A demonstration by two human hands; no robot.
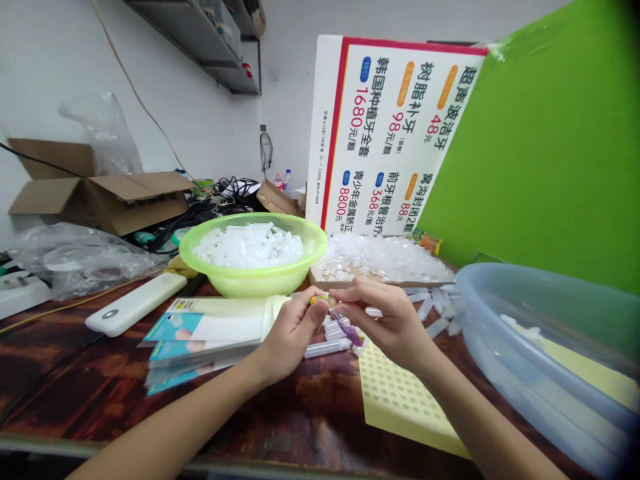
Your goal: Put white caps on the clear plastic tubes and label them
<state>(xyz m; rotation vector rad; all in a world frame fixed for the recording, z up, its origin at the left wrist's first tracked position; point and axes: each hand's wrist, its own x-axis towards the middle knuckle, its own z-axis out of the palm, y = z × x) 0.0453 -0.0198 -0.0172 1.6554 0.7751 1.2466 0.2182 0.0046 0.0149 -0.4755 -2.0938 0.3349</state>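
My left hand (pixel 293 333) is closed, its thumb and forefinger pinching a small yellow piece with coloured patterns (pixel 320 300). Against the other end of that piece, my right hand (pixel 387 317) holds its fingertips pinched together; what they grip is hidden. A purple scrap (pixel 354 335) shows just below the right fingers, and whether it joins the yellow piece I cannot tell. Under the hands lie several clear white tubes (pixel 327 348). Beside my right forearm is a yellow sheet with rows of round dots (pixel 400 393). Blue-and-white printed packets (pixel 175 337) are stacked left of my left hand.
A lime-green basin (pixel 255 283) full of clear plastic pieces stands behind the hands, beside a shallow box of white pieces (pixel 385 257). To the right is a translucent blue tub (pixel 530 340). Left are a white power bank-like bar (pixel 135 307) and an open cardboard box (pixel 135 200).
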